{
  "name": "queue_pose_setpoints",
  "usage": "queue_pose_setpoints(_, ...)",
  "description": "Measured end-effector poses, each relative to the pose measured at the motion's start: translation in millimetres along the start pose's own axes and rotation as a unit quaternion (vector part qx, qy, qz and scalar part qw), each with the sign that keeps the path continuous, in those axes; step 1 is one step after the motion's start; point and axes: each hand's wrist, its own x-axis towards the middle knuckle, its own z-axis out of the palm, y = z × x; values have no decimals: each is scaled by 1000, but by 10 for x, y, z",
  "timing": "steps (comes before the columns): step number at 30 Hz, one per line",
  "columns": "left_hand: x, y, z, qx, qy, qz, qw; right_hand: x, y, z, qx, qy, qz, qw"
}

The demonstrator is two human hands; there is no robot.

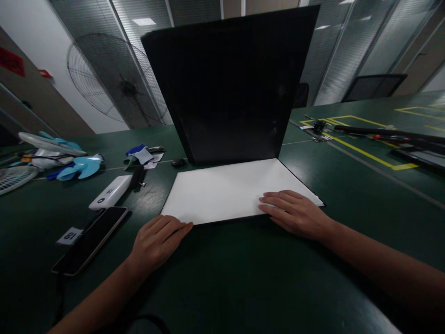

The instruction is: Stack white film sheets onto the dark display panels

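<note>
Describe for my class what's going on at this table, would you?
A person has both bare hands at a white panel with a dark edge, lying on a green table. The left hand is at the near left corner, and the right hand rests on the near right part, fingers spread over the white surface. A large black panel stands raised along the far edge. A phone lies to the left.

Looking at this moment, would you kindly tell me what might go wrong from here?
With no hand on it, the upright black panel might tip forward onto the white panel. The right hand lies over the white panel's front edge and could smudge or shift it. The phone lies near the left forearm, which might nudge it if it swings outward.
</note>
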Motion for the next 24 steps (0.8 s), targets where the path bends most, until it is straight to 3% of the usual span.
queue_pose_setpoints(10,-3,37,1,-19,36,-16,999,67,-24,-140,-14,74,-12,997)
queue_pose_setpoints(17,-22,18,-30,-27,27,-41,998,96,-51,-228,-30,84,12,996)
queue_pose_setpoints(24,-17,-25,-107,26,127,-117,985,77,156,-577,-59,84,74,992)
